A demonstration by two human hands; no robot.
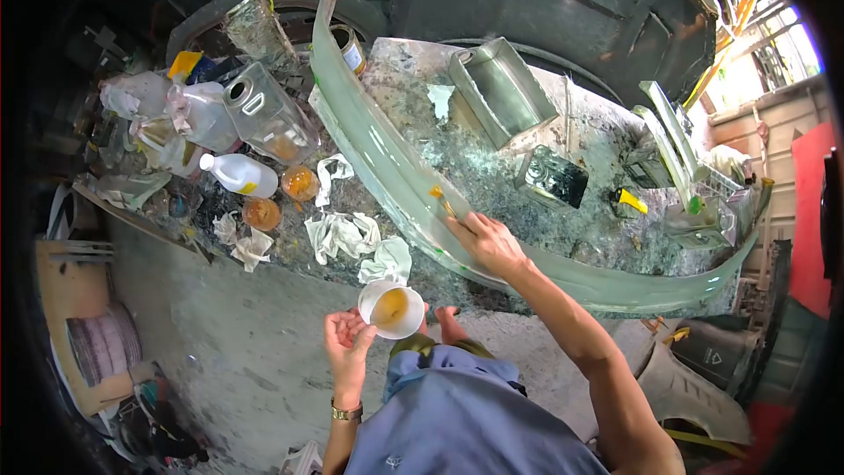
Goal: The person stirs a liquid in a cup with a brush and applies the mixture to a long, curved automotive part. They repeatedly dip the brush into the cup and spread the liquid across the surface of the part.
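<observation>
My left hand (349, 340) grips a white plastic cup (403, 327) by its side, in front of my body. Amber liquid pools at the bottom of the cup. Out over the bench, my right hand (489, 244) is closed on a small paint brush (446, 202), its yellowish bristles at the surface of a long curved panel (378, 145). The panel is pale grey-green and glossy, and it arcs across the bench from the far left to the right end. A crumpled white cloth (387, 261) lies just beyond the cup.
A white bottle (239, 174), amber-stained jars (300, 183) and a metal can (266, 105) crowd the bench's left. Crumpled rags (338, 235) lie near its front edge. Behind the panel stand a rectangular metal tray (501, 92), a dark-topped tin (552, 176) and a yellow-black object (631, 202).
</observation>
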